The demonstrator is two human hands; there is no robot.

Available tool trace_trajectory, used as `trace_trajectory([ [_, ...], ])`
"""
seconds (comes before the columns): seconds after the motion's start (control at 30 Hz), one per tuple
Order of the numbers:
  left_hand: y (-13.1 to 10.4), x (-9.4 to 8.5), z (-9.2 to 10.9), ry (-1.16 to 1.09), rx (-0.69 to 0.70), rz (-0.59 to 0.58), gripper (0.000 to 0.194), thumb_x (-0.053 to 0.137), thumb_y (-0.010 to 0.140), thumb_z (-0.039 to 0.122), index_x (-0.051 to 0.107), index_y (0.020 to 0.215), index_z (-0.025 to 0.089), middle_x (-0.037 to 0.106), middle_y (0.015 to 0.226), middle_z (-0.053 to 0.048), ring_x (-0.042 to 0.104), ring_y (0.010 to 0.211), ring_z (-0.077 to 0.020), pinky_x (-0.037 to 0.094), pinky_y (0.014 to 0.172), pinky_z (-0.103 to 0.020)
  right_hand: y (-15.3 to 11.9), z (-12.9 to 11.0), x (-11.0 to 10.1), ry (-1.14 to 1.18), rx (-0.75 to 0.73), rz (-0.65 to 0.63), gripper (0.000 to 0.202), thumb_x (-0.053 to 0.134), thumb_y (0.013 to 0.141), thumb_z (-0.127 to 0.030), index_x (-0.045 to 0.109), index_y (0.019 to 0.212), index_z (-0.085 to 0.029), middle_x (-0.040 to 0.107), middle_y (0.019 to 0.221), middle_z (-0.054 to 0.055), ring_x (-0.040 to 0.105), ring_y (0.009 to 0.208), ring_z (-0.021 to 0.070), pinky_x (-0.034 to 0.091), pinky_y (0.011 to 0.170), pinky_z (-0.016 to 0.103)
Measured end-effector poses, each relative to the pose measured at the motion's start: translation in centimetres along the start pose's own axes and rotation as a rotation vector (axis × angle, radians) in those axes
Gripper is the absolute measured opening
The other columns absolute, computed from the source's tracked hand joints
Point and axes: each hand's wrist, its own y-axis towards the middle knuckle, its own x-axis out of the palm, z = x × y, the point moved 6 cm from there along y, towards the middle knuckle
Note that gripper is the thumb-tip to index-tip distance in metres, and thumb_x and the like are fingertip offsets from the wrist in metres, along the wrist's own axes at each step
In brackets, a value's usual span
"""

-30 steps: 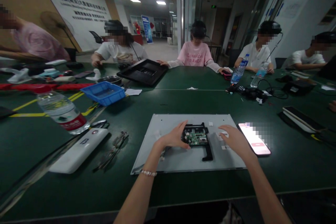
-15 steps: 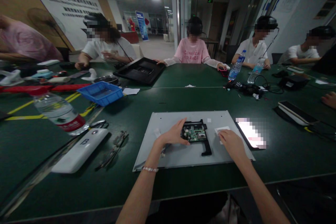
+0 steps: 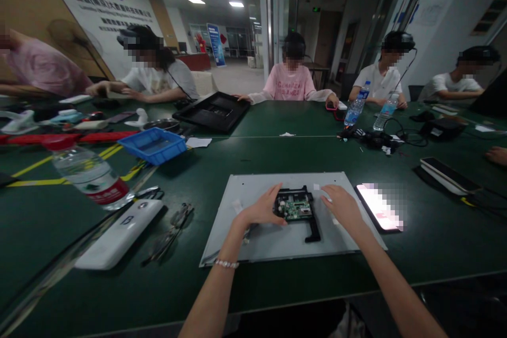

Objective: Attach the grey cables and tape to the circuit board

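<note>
A green circuit board (image 3: pixel 296 210) sits in a black plastic frame (image 3: pixel 313 229) on a flat grey-white panel (image 3: pixel 273 247). My left hand (image 3: pixel 262 209) grips the frame's left side, fingers near its upper corner and the thumb at its lower edge. Over the panel's right part, my right hand (image 3: pixel 341 205) is open with its fingers stretched toward the board, a small gap short of it. A white patch (image 3: pixel 335 221) shows partly from under that hand; what it is I cannot make out.
Right of the panel lies a lit phone (image 3: pixel 380 207). To the left are a white power bank (image 3: pixel 119 235), eyeglasses (image 3: pixel 170 232), a water bottle (image 3: pixel 93 174) and a blue tray (image 3: pixel 154 145). Across the green table, a person touches a black monitor casing (image 3: pixel 214 111).
My right hand has come off the white piece at the panel's right side and moved up and left, its fingers now extended. My left hand keeps its place on the frame.
</note>
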Motion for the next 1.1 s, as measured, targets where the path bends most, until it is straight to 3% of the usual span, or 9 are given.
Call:
trace_trajectory([
  [0.23,-0.1,-0.1,0.2,-0.008,-0.003,0.008,0.121,0.074,0.056,0.048,0.001,0.145,0.014,0.007,0.151,-0.016,0.01,0.138,-0.0331,0.014,0.113,-0.043,3.9,-0.2,2.2,-0.11,-0.081,-0.205,0.022,0.044,0.09,-0.023,0.063,0.1,-0.017,0.066,0.1,0.009,0.058,0.098,0.019,0.039,0.085,0.027],
  [0.43,-0.1,-0.2,0.4,-0.017,-0.003,0.019,0.119,0.074,0.056,0.047,0.002,0.145,0.014,0.008,0.151,-0.016,0.01,0.138,-0.0341,0.013,0.113,-0.045,4.1,-0.4,2.4,-0.157,-0.053,-0.211,0.024,0.041,0.091,-0.02,0.065,0.091,-0.017,0.066,0.095,0.01,0.059,0.094,0.0195,0.04,0.079,0.026],
  [0.7,0.0,0.0,0.0,-0.004,0.001,0.028,0.12,0.074,0.056,0.048,0.002,0.145,0.011,0.01,0.151,-0.018,0.012,0.138,-0.0338,0.014,0.113,-0.044,4.7,-1.5,1.9,-0.157,-0.033,-0.157,0.032,0.03,0.096,-0.024,0.061,0.101,-0.018,0.064,0.1,0.009,0.059,0.094,0.0181,0.04,0.076,0.025],
  [0.87,0.2,0.0,0.0,-0.006,0.019,0.032,0.121,0.074,0.054,0.048,0.002,0.145,0.014,0.011,0.15,-0.017,0.013,0.137,-0.0335,0.015,0.112,-0.046,5.8,-3.7,2.0,-0.141,-0.097,-0.153,0.031,0.03,0.096,-0.025,0.06,0.105,-0.019,0.064,0.103,0.009,0.057,0.097,0.0182,0.039,0.08,0.026],
  [1.1,0.2,0.1,-0.2,-0.02,0.034,0.037,0.122,0.075,0.053,0.049,0.002,0.145,0.016,0.011,0.151,-0.016,0.012,0.137,-0.035,0.014,0.112,-0.047,6.7,-5.5,2.7,-0.144,-0.198,-0.22,0.027,0.04,0.093,-0.022,0.066,0.09,-0.016,0.067,0.091,0.01,0.057,0.093,0.0192,0.038,0.081,0.027],
])
